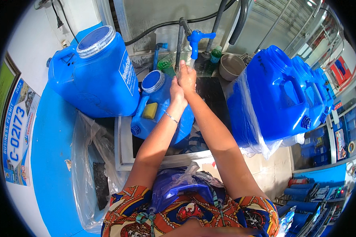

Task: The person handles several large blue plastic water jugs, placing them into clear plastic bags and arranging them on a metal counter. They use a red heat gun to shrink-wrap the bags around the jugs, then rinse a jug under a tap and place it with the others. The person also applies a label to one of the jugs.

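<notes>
My two hands meet below a blue tap [195, 41], pressed together and wet, with water seeming to run over them. My left hand [177, 93] wraps against the right one, its fingers partly hidden. Closed and a little farther off is my right hand [187, 77]; anything between the palms is out of sight. Under my left forearm stands a blue water jug [182, 122] with a round blue cap [153, 81] ringed in white. A yellow sponge [150, 111] rests on top of this jug, beside its handle.
At left a larger capped blue jug [95, 75] stands on a blue ledge [53, 146]. Several uncapped blue jugs [271, 98] line the right side, partly in clear plastic. Behind the tap are a green bottle [215, 55], a grey bucket [231, 67] and black hoses [166, 27].
</notes>
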{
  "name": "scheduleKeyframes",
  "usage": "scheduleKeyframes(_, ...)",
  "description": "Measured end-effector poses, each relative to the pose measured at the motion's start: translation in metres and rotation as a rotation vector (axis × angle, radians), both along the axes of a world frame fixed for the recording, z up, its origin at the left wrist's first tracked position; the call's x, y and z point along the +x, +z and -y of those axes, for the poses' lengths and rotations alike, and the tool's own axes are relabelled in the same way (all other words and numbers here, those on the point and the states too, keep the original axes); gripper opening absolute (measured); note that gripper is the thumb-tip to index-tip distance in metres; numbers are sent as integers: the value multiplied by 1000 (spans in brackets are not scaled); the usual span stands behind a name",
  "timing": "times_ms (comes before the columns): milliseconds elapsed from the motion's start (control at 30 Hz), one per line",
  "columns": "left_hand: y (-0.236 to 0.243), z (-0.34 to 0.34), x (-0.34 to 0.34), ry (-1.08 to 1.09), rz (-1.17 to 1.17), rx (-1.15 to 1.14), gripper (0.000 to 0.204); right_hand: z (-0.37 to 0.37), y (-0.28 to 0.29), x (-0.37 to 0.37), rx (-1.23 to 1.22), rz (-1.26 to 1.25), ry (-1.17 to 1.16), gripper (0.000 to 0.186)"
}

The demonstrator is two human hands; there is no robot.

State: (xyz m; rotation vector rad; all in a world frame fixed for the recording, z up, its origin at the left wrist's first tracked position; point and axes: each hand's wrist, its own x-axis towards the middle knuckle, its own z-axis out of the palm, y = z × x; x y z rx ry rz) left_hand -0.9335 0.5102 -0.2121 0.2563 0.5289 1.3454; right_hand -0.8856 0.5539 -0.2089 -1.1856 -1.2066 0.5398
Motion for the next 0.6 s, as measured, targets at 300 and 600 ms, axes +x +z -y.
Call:
scheduleKeyframes(300,-3,-8,-4,-150,306,352,34,28,25,7,-192,-1193,726,25)
scheduleKeyframes(600,4,-10,1,-296,84,93,48,15,29,7,9,30,20,28)
